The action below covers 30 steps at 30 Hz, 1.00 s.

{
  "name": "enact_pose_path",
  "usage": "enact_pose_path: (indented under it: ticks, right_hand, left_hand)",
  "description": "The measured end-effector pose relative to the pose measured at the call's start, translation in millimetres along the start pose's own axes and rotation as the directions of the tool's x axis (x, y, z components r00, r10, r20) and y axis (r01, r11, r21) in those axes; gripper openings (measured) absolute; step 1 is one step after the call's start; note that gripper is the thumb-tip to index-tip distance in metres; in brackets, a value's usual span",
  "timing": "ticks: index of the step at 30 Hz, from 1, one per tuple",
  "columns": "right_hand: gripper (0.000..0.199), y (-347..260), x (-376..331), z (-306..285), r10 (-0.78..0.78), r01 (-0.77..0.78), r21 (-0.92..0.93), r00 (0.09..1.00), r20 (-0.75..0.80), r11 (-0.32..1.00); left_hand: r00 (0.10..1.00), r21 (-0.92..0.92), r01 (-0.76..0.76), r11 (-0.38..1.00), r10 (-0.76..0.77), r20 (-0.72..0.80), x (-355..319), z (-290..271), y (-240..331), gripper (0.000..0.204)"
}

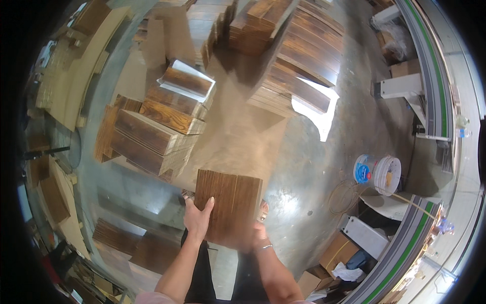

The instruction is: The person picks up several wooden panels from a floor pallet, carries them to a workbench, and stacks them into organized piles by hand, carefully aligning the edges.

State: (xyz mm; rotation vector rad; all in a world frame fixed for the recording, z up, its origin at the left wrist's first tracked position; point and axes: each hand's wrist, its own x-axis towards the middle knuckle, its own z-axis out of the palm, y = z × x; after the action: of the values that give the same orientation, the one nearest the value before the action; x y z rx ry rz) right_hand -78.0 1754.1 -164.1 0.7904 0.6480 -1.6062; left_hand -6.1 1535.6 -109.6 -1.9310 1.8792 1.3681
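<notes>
Between my two hands is a stack of wooden boards (228, 210), dark brown, held in front of my legs with several board edges side by side. My left hand (197, 218) grips its left side, thumb lying on the near face and the other fingers hidden. On the lower right side, my right hand (259, 234) holds the stack, slightly blurred, its fingers partly behind the boards. Just ahead and to the left stand piled wooden boards (144, 129) in several stacks, some with a glossy dark face up.
Another long row of stacked boards (309, 48) stands ahead right, beside white sheets (319, 109). Cardboard (243, 144) covers part of the floor. At right are a white bucket (388, 175), a coiled cord (344, 197) and a green-striped conveyor (400, 258). More boards (159, 251) lie low left.
</notes>
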Motion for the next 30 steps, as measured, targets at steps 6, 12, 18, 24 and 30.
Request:
enact_pose_path:
  ticks: [6, 12, 18, 24, 30]
  right_hand:
    - [0.073, 8, -13, -27, 0.012, -0.008, 0.082, 0.999, -0.044, 0.997]
    - [0.073, -44, -113, 75, 0.053, -0.057, -0.168, 0.998, -0.029, 0.984]
    - [0.082, -46, -227, 105, -0.177, 0.21, -0.149, 0.962, 0.209, 0.966]
    - [0.052, -15, -353, 116, -0.523, 0.52, 0.058, 0.847, 0.098, 0.852]
    - [0.05, 15, -440, 82, -0.703, 0.688, 0.247, 0.71, -0.038, 0.682]
  left_hand:
    - [0.999, 0.16, -0.024, 0.987, 0.019, 0.033, -35, 1, 51, 0.063]
    - [0.99, -0.194, -0.137, 0.971, 0.138, -0.013, -79, 2, 28, 0.056]
    - [0.919, -0.468, -0.144, 0.872, 0.293, 0.262, -159, -1, 66, 0.042]
    - [0.686, -0.349, -0.001, 0.937, 0.254, 0.681, -213, 5, 89, 0.059]
    - [0.384, -0.124, -0.002, 0.992, 0.115, 0.916, -332, 53, 133, 0.063]
